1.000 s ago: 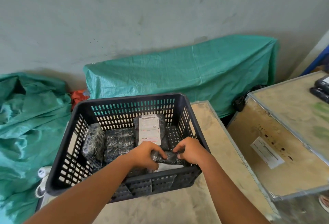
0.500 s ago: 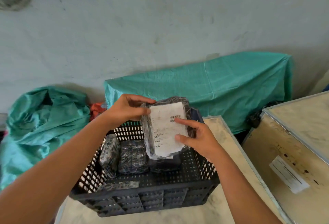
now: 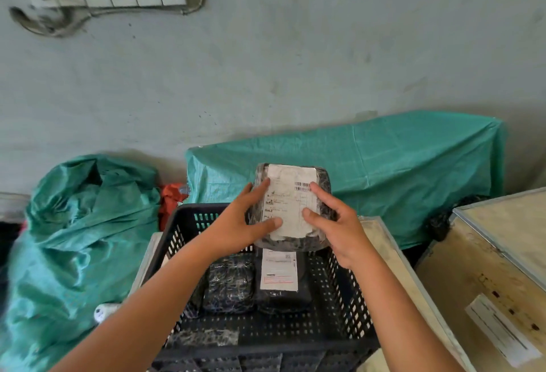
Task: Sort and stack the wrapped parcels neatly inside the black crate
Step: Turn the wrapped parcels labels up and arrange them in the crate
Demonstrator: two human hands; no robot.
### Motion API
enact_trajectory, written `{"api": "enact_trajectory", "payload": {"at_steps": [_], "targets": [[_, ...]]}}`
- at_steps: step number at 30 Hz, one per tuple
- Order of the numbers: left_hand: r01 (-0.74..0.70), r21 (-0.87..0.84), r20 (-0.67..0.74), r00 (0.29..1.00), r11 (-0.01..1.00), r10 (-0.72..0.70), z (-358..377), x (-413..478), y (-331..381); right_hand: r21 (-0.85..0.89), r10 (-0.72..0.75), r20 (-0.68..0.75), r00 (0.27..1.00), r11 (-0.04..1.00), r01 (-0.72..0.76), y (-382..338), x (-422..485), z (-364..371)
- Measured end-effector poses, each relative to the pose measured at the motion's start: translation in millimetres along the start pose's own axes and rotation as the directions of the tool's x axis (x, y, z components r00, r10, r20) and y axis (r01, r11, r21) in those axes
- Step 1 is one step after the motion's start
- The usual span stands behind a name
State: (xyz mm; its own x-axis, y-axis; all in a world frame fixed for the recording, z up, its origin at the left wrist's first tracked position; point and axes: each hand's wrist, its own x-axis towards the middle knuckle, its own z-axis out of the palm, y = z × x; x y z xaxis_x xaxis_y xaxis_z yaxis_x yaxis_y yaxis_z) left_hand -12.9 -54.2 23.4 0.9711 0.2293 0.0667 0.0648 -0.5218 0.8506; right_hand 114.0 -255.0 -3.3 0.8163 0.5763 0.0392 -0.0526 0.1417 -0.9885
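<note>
A black wrapped parcel with a white shipping label [image 3: 291, 194] is held upright above the far side of the black crate [image 3: 348, 298]. My left hand [image 3: 236, 224] grips its left edge and my right hand [image 3: 336, 227] its right edge, thumbs on the label. Inside the crate lie a black bubble-wrapped parcel [image 3: 229, 286] and, to its right, a labelled parcel [image 3: 280, 277]. My left forearm hides the crate's left part. A flat piece of wrap [image 3: 204, 337] lies on the crate floor near me.
The crate stands on a wooden box top [image 3: 396, 268]. A larger wooden case [image 3: 487, 283] is at the right. Green tarpaulin [image 3: 384, 171] covers something behind the crate, and a green bundle [image 3: 74, 238] lies at the left. The wall is close behind.
Both hands lifted the labelled parcel out of the crate's near side and raised it. It now stands upright over the far side, label toward me. The view has tilted up.
</note>
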Motion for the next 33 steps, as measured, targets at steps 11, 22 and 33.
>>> {"api": "enact_trajectory", "payload": {"at_steps": [11,22,33], "targets": [[0.227,-0.095,0.095,0.971,0.969,-0.219,30.9,28.5,-71.9,-0.138,0.282,0.058,0.958,0.952,-0.272,59.0,47.5,-8.2],[0.357,0.166,0.351,0.850,0.919,-0.393,89.7,43.1,-159.7,-0.453,0.525,0.088,0.847,0.778,-0.435,153.7,52.5,-14.6],[0.388,0.089,0.337,0.855,0.917,-0.394,105.1,44.2,-187.2,-0.468,0.533,0.135,0.836,0.777,-0.420,179.7,56.7,-27.8]]}}
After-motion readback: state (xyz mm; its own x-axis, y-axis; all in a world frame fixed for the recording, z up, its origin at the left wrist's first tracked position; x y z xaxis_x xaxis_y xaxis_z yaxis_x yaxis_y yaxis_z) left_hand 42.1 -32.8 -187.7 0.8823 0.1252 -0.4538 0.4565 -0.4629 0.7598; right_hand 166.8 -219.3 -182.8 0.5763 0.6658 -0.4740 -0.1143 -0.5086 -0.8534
